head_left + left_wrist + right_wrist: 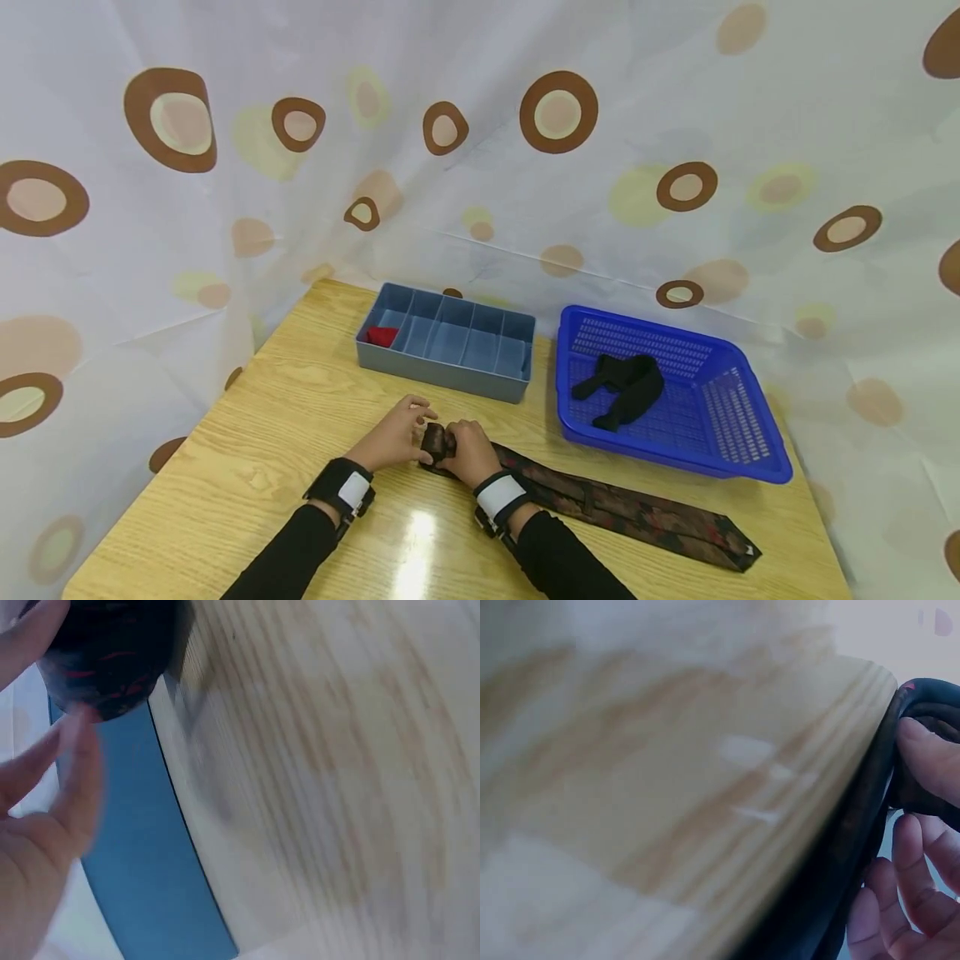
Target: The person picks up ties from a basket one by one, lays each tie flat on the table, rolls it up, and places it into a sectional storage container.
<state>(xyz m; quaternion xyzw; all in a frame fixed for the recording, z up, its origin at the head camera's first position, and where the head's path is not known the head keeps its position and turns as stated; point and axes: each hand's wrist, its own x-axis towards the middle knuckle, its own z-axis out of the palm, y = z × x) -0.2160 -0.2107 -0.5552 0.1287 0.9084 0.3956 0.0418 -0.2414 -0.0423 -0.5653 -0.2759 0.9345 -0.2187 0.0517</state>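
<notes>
Hands side by side, left hand [396, 435], right hand [470, 450], pinching rolled tie [437, 440]

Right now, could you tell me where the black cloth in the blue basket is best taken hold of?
Take the black cloth at its bunched, raised middle, coming from straight above: the blue basket's walls block a sideways approach, and its thin ends lie flat on the mesh floor, giving the fingers less to pinch.

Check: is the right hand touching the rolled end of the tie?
Touching. The right wrist view shows the right hand's fingers pressed on the tie's roll.
</notes>
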